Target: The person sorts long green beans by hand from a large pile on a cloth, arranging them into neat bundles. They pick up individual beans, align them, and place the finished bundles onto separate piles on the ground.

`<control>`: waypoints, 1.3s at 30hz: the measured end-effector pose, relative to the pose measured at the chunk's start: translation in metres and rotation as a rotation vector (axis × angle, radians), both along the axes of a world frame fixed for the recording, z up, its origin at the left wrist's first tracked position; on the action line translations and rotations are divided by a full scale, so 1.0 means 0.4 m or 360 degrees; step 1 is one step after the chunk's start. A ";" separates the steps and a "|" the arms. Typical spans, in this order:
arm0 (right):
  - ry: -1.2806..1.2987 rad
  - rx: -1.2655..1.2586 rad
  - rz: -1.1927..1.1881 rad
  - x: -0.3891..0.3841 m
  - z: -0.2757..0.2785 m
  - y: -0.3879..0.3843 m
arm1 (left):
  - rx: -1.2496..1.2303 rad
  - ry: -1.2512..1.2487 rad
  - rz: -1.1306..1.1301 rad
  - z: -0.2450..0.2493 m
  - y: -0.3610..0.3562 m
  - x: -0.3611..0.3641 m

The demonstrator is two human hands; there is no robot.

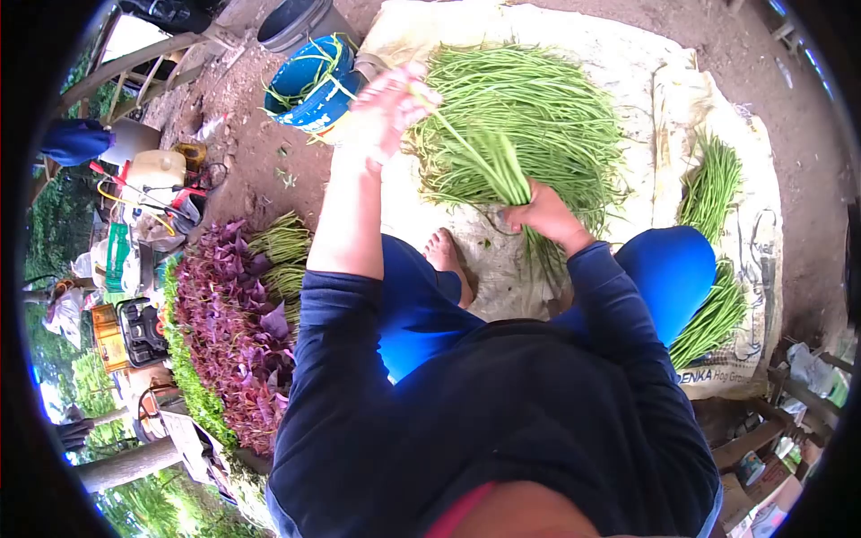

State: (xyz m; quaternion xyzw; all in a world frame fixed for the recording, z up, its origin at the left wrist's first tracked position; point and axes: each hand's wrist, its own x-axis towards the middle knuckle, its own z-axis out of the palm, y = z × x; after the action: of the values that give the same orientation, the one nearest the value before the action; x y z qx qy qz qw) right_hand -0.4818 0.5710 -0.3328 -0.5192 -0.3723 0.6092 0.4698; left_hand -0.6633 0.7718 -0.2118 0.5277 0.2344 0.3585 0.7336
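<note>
Lap: knees in blue trousers (673,269) spread apart, dark navy sleeves reaching forward over them.
Foot: bare foot (444,255) between the knees, resting on the sack.
Near left: purple-leaved plant bunches (233,332) lined up beside the left knee, with small tied green bunches at their far end.
Near right: loose long-bean bundles (713,314) lying on the sack's right edge, well apart from the hands.
Right hand (543,211): closed tight around the lower end of a fanned handful of green long beans (489,166).
Handful position: just ahead of the foot, raised slightly, tips spreading up and left, overlapping the heap's near edge.
Left hand (390,108): raised, motion-blurred, above and left of the handful; a thin strand runs from it toward the handful; open or closed not discernible.
Heap: large pile of green long beans (547,99) beyond both hands.
Ground cover: pale woven sack (628,49) beneath the heap and the foot.
Far left: blue plastic basin (309,85) on bare earth, just beyond the left hand.
</note>
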 end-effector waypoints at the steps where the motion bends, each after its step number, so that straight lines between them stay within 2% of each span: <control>1: -0.0014 -0.0011 0.0007 0.017 -0.004 -0.001 | -0.0094 -0.0153 0.0183 0.009 0.032 -0.016; 2: 0.0092 0.0001 -0.0100 0.031 -0.007 -0.002 | -0.0167 -0.0339 0.0411 0.072 0.021 -0.039; 3: 0.0200 0.0018 -0.0213 0.040 -0.009 0.000 | -0.0217 -0.0482 0.0669 0.064 0.067 -0.103; 4: 0.0179 0.0014 -0.0348 0.041 -0.015 -0.001 | -0.0300 -0.0613 0.0759 0.048 0.129 -0.182; 5: 0.0172 0.0019 -0.0361 0.046 -0.014 0.000 | -0.0216 -0.0524 0.1102 0.051 0.153 -0.239; 7: 0.0260 0.0079 -0.0443 0.056 -0.006 0.007 | -0.0063 -0.0495 0.1864 0.111 0.087 -0.240; 8: 0.0299 0.0083 -0.0552 0.054 -0.003 0.006 | 0.0299 -0.0260 0.2043 0.109 0.081 -0.259; 9: 0.0293 0.0094 -0.0569 0.061 0.003 0.008 | 0.0392 -0.0022 0.2286 0.112 0.079 -0.278; 11: 0.0545 0.0053 -0.0641 0.071 0.024 0.006 | 0.0508 -0.0103 0.2271 0.115 0.058 -0.267; 13: 0.0636 0.0057 -0.0648 0.076 0.044 0.002 | 0.0283 0.0331 0.1856 0.075 0.049 -0.248; 14: 0.0706 0.0093 -0.0636 0.073 0.051 0.003 | 0.0001 0.0446 0.1528 0.081 0.010 -0.181; 15: 0.0774 0.0129 -0.0619 0.069 0.061 0.003 | -0.0112 0.0467 0.1008 0.024 0.003 -0.166; 16: 0.0851 0.0131 -0.0642 0.063 0.077 0.003 | -0.0131 0.0701 0.0760 0.015 -0.048 -0.097; 17: 0.0852 0.0144 -0.0643 0.056 0.082 0.005 | -0.0130 0.0748 0.0439 -0.012 -0.074 -0.043; 19: 0.0675 0.0245 -0.0612 0.045 0.089 0.006 | -0.0268 0.0552 -0.0018 -0.037 -0.161 0.058; 22: 0.0566 0.0337 -0.0584 0.024 0.083 0.005 | -0.0347 0.0534 -0.0045 -0.040 -0.210 0.152; 24: 0.0548 0.0411 -0.0545 0.017 0.083 -0.003 | -0.0598 0.0346 -0.0122 -0.035 -0.201 0.181; 25: 0.0547 0.0411 -0.0545 0.020 0.090 -0.008 | -0.0598 0.0345 -0.0122 -0.041 -0.199 0.183; 27: 0.0723 0.0266 -0.0615 0.029 0.100 -0.015 | -0.0322 0.0290 -0.0394 -0.064 -0.193 0.184; 29: 0.0776 0.0268 -0.0637 0.048 0.102 -0.018 | -0.0388 0.0252 -0.0469 -0.049 -0.203 0.198; 31: 0.0889 0.0237 -0.0615 0.065 0.107 -0.028 | -0.0642 0.0264 -0.0253 -0.036 -0.230 0.209; 37: 0.0834 0.0224 -0.0511 0.064 0.111 -0.033 | -0.0660 0.0128 -0.0042 -0.080 -0.200 0.222; 39: 0.0797 0.0166 -0.0459 0.062 0.102 -0.032 | -0.0630 -0.0140 0.0232 -0.080 -0.185 0.224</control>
State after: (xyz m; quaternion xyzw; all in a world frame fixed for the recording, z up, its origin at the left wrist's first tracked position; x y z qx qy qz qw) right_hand -0.4571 0.5581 -0.2919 -0.3754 -0.1978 0.6254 0.6549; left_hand -0.5737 0.6978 -0.2436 0.3388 0.3056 0.3801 0.8046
